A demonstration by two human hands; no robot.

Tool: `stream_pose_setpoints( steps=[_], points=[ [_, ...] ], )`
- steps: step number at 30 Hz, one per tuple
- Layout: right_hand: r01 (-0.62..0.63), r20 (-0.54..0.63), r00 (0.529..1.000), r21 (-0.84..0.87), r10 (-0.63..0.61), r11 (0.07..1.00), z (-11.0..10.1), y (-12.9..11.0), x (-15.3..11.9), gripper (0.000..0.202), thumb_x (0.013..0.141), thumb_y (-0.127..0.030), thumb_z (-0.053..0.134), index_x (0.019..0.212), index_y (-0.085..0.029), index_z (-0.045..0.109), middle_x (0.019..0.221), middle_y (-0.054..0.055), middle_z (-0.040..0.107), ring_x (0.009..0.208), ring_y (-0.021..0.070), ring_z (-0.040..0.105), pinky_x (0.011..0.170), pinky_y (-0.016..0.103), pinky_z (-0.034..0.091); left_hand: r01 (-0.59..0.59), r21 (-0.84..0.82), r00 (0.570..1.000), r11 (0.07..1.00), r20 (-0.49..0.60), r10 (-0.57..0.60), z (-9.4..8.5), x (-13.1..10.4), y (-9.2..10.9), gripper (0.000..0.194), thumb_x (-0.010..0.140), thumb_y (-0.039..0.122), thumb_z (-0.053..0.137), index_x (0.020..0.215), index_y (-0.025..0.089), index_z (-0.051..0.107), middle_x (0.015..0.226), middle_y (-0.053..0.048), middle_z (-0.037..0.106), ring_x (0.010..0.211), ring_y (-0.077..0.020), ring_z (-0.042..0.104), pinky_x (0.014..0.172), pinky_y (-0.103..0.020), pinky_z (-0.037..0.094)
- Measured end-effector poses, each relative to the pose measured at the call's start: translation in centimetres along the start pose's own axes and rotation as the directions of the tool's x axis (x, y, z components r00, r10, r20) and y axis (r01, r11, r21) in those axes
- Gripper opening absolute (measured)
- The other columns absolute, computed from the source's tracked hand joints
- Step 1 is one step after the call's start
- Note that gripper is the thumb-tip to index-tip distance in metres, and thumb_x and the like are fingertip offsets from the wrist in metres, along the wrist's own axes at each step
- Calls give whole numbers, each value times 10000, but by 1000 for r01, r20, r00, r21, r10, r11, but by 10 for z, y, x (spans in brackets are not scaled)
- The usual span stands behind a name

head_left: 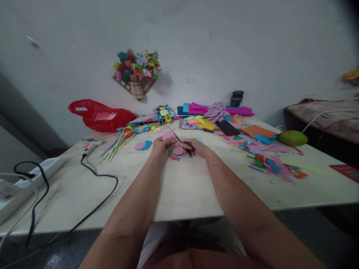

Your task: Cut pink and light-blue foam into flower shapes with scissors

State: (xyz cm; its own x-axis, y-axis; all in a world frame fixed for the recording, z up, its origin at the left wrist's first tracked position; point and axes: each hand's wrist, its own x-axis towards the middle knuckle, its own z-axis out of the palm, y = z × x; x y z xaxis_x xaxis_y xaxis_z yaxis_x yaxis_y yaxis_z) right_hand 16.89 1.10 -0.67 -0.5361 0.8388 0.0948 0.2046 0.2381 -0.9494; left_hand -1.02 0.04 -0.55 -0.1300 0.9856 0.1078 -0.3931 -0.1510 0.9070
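Head view, clock read from the hands. Pale worktop (185, 194) set against a grey-white wall (210, 45); "217" marked there at twelve, flower arrangement (137, 71) hung at eleven. Mid-worktop: left hand (159, 146), grip pinching pink paper flower (167, 136); right hand (198, 147), grip closed round black handles of scissors (176, 136), blades toward eleven. Layered cut pieces (178, 151) between the hands. Pink-and-blue shapes (143, 145) at nine, black cord (98, 173) looping beyond, eight to nine. Red bag (106, 119), ten. Lilac flower (217, 112) and dark phone (228, 128), two. Green fruit-like object (293, 138), three; scraps (276, 168) crowd that side.
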Motion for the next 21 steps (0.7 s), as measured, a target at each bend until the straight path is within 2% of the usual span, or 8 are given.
stream_pose_setpoints(
  steps=[10,21],
  points=[
    [-51,-42,998,-25,50,998,4,-9,-4,310,817,-422,628,688,-156,535,474,-36,532,337,48,404,320,172,257,26,-101,996,995,-77,-34,8,-4,2,326,552,127,808,807,131,604,710,-81,681,717,-225,704,739,-358,566],
    [-49,-68,996,-3,49,999,7,-8,-2,292,811,-410,628,693,-157,538,511,-29,544,355,52,438,314,165,245,77,-148,990,986,-110,-94,14,-8,6,204,639,62,733,799,122,621,730,-73,693,701,-185,699,694,-284,558]
  ],
)
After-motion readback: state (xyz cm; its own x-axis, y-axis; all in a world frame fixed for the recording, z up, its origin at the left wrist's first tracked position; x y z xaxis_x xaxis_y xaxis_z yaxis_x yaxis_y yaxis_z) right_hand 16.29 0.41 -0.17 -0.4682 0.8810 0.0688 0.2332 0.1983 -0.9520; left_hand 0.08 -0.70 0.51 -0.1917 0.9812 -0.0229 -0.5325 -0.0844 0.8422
